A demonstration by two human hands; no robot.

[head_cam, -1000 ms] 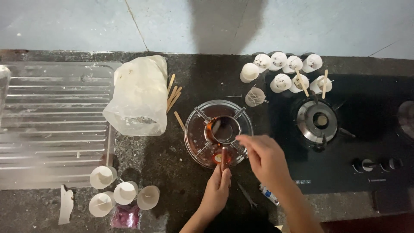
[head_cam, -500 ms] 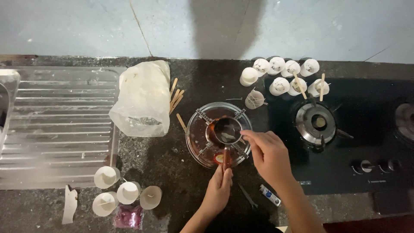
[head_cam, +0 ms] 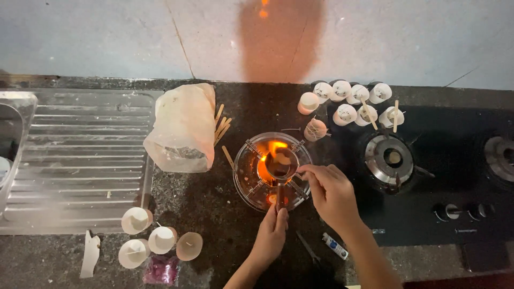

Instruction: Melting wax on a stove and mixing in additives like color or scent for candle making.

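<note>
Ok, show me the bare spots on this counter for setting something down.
Free: the drainboard left of the bag; dark counter between bag and glass bowl, down towards the front cups. Crowded: back right cups with sticks, the burner, and around the flame, where the left hand and right hand work.

small metal pot (head_cam: 280, 164) on a stand in a glass bowl (head_cam: 242, 174) — flame beneath, handle toward viewer

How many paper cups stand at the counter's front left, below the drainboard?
4: one nearest the drainboard, one right of it, one at the front, one tipped, farthest right. None looks hidden.
</note>
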